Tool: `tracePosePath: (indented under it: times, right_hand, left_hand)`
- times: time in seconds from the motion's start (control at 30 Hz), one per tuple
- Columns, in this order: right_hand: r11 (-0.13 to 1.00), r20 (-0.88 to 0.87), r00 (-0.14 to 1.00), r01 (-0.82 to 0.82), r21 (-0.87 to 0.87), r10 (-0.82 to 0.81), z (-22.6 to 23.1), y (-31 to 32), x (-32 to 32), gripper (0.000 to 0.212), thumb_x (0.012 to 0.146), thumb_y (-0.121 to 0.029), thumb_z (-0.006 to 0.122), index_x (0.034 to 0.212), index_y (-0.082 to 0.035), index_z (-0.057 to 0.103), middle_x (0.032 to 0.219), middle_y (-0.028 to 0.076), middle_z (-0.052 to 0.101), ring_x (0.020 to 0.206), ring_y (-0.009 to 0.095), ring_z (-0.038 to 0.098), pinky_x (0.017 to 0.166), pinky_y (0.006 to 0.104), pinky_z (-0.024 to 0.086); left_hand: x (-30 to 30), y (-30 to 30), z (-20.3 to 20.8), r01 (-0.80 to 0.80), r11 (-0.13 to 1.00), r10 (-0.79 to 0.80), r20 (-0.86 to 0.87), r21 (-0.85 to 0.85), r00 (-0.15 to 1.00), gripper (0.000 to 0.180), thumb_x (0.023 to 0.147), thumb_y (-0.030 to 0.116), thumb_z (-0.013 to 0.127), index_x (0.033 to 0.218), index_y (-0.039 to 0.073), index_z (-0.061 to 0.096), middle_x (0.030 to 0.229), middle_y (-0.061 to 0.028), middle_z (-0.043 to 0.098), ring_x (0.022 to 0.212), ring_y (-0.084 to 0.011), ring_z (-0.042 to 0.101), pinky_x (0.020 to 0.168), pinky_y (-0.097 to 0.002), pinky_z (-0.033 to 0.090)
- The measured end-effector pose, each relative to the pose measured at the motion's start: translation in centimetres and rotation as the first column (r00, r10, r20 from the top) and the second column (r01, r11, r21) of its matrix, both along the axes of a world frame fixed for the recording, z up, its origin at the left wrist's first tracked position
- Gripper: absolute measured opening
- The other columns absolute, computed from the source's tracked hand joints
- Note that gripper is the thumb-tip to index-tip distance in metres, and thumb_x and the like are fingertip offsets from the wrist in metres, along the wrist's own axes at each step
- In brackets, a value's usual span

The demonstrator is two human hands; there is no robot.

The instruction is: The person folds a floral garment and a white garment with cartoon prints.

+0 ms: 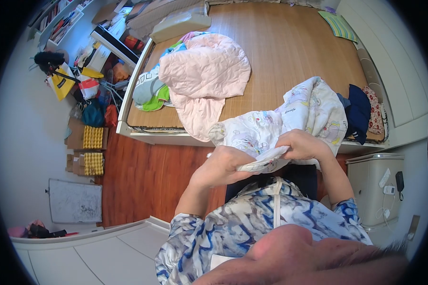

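A white quilted blanket with small coloured cartoon prints (254, 130) hangs over the near edge of the bed and spreads onto it toward the right. Closed on its near edge are both my hands: my left hand (223, 166) at the left end of a gathered fold, my right hand (301, 144) a little farther right with the fabric pinched at its fingertips. The fold between them is bunched. Just beyond my left hand lies a pink quilted blanket (209, 66), rumpled and draping over the bed's edge.
The bed (275, 42) has a tan mat. Grey and green fabric (150, 92) lies at its left, dark blue clothing (358, 111) at its right, a striped pillow (338, 26) far right. A beige cabinet (373, 190) stands near right; yellow egg-crate-like boxes (93, 137) and a whiteboard (75, 200) are left.
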State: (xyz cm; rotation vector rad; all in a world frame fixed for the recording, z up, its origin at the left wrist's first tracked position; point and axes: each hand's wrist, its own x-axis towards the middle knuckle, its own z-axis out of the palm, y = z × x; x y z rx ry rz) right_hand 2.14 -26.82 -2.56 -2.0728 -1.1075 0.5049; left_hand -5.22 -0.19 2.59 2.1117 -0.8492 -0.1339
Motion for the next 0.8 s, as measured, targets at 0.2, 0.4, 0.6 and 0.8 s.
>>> tracePosePath:
  times: [0.2,0.4,0.6,0.8]
  right_hand:
    - [0.982,0.348,0.925,0.182,-0.055,-0.153,-3.1,0.5,2.6,0.018,0.064,-0.013,0.068,0.08,-0.005,0.067,0.081,0.012,0.066,0.08,0.032,0.062,0.071,0.0402,0.048]
    - [0.974,0.259,0.947,0.151,0.169,-0.191,-0.4,2.5,-0.6,0.031,0.066,-0.013,0.071,0.096,-0.006,0.065,0.09,0.011,0.064,0.09,0.03,0.06,0.082,0.0393,0.042]
    - [0.954,0.373,0.884,0.219,0.205,-0.283,0.1,2.0,0.2,0.033,0.068,-0.011,0.07,0.099,-0.004,0.062,0.091,0.012,0.062,0.089,0.029,0.058,0.082,0.0387,0.041]
    - [0.859,0.451,0.736,0.378,0.345,-0.505,2.9,1.6,-0.5,0.021,0.072,-0.008,0.069,0.089,-0.002,0.059,0.083,0.01,0.059,0.082,0.03,0.058,0.076,0.0389,0.044]
  left_hand:
    - [-0.6,1.8,1.1,-0.127,0.978,0.126,-0.02,-0.163,0.992,0.013,0.074,0.01,0.07,0.085,0.004,0.071,0.072,-0.0132,0.067,0.066,-0.0273,0.066,0.059,-0.0319,0.05]
    - [-0.6,2.3,-0.3,-0.195,0.97,0.197,0.0,-0.146,0.98,0.014,0.073,0.01,0.072,0.085,0.003,0.071,0.072,-0.0127,0.067,0.065,-0.0255,0.066,0.059,-0.0308,0.05]
    - [-0.1,2.1,-0.4,-0.214,0.97,0.226,0.104,-0.115,0.969,0.017,0.071,0.008,0.074,0.086,0.001,0.071,0.072,-0.0119,0.068,0.064,-0.0223,0.066,0.058,-0.0293,0.049]
    - [0.0,2.2,-1.1,-0.245,0.954,0.26,0.073,-0.174,0.963,0.017,0.072,0.011,0.073,0.087,0.003,0.071,0.071,-0.0122,0.067,0.063,-0.0235,0.066,0.057,-0.0307,0.049]
